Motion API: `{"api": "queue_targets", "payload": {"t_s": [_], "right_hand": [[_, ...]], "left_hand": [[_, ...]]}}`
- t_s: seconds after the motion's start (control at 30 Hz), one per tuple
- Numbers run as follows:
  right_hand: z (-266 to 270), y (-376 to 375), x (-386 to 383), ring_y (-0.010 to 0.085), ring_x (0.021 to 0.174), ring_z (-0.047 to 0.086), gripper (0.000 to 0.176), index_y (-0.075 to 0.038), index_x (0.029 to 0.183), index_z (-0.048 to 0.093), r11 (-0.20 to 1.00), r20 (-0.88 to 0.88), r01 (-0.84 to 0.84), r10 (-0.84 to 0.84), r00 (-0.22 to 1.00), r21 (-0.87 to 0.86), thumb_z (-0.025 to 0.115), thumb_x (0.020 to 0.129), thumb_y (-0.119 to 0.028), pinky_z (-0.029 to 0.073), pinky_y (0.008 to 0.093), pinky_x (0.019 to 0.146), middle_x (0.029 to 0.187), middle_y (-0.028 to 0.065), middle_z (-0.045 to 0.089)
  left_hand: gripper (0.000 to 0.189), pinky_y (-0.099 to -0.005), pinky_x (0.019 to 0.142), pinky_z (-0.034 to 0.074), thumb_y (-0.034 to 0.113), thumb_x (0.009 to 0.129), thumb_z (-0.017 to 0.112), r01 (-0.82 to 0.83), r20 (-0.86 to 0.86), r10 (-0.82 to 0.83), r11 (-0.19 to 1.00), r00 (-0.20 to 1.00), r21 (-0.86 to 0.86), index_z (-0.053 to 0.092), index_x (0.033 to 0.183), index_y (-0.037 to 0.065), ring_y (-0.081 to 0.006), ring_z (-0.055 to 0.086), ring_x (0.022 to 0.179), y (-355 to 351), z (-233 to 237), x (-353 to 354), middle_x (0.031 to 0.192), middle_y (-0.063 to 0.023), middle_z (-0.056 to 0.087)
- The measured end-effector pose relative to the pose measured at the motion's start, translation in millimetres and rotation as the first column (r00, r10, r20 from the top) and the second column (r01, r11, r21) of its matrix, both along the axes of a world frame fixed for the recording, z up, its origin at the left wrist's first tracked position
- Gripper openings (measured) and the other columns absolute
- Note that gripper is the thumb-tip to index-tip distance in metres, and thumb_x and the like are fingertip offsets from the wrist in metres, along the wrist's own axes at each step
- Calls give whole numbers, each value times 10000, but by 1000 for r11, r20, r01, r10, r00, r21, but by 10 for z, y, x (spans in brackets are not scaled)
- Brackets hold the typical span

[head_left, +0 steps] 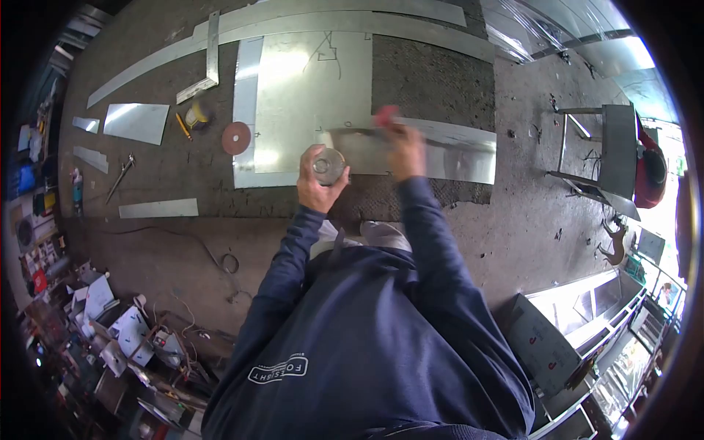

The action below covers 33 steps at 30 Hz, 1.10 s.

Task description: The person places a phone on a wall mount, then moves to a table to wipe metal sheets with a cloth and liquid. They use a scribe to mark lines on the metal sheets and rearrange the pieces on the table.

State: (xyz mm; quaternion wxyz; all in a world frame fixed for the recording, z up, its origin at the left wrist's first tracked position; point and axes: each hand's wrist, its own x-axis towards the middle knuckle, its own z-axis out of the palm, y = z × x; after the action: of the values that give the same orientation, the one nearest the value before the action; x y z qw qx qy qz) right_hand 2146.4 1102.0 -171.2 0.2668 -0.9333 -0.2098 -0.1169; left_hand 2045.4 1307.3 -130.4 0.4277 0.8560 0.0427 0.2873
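Note:
My left hand (317,183) has its fingers and thumb closed around a round, see-through container (328,166), seen from above and looking like a glass or jar. Off to its right, my right hand (408,152) is smeared by motion, gripping a small red object (386,115) whose kind I cannot make out. Both hands are over a long shiny metal strip (458,150), which lies partly across a larger metal sheet (308,88) with drawn lines at its far end.
Left of the sheet lie a reddish disc (236,138), a yellow tape measure (196,115), a pencil (183,127), a metal square (213,48), a hammer (120,178) and metal offcuts (136,123). At far right are a metal stand (618,150), a person in red (651,176) and a dog (616,242).

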Motion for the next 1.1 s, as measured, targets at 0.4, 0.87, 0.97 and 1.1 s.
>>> {"api": "queue_targets", "payload": {"t_s": [0.4, 0.87, 0.97, 1.1], "right_hand": [[35, 1354, -111, 307, 1081, 567, 530, -96, 1165, 696, 982, -63, -139, 148, 987, 129, 579, 673, 63, 461, 414, 946, 1133, 120, 615], [189, 1329, -210, 324, 1107, 571, 493, -105, 1177, 681, 893, -97, -394, 421, 902, 219, 567, 719, 35, 457, 416, 967, 1178, 111, 633], [265, 492, -513, 319, 1118, 573, 542, -126, 1225, 657, 925, -72, -363, 372, 925, 116, 580, 715, 38, 464, 429, 959, 1218, 103, 622], [151, -1259, -542, 308, 1164, 558, 462, -91, 1248, 644, 976, -53, 26, -38, 998, -218, 562, 806, 14, 441, 447, 992, 1260, 147, 608]], "left_hand": [[675, -386, 896, 522, 177, 702, 857, 7, 4, -6, 975, 1000, -223, 498, 1255, 32, -328, 631, 1064, 280, 204, -382, 1184, -195, 607], [695, -377, 929, 506, 58, 752, 794, -319, -119, 297, 907, 947, -275, 405, 1323, -10, -267, 602, 1087, 689, 424, -1435, 1208, -188, 599], [703, -406, 985, 475, -9, 787, 745, -270, -100, 252, 865, 963, -422, 336, 1359, 9, -269, 556, 1159, 583, 473, -1391, 1268, -184, 539], [735, -405, 999, 479, -10, 785, 762, -255, -155, 209, 877, 966, -407, 325, 1375, 22, -269, 549, 1177, 516, 459, -1438, 1283, -185, 524]]}}
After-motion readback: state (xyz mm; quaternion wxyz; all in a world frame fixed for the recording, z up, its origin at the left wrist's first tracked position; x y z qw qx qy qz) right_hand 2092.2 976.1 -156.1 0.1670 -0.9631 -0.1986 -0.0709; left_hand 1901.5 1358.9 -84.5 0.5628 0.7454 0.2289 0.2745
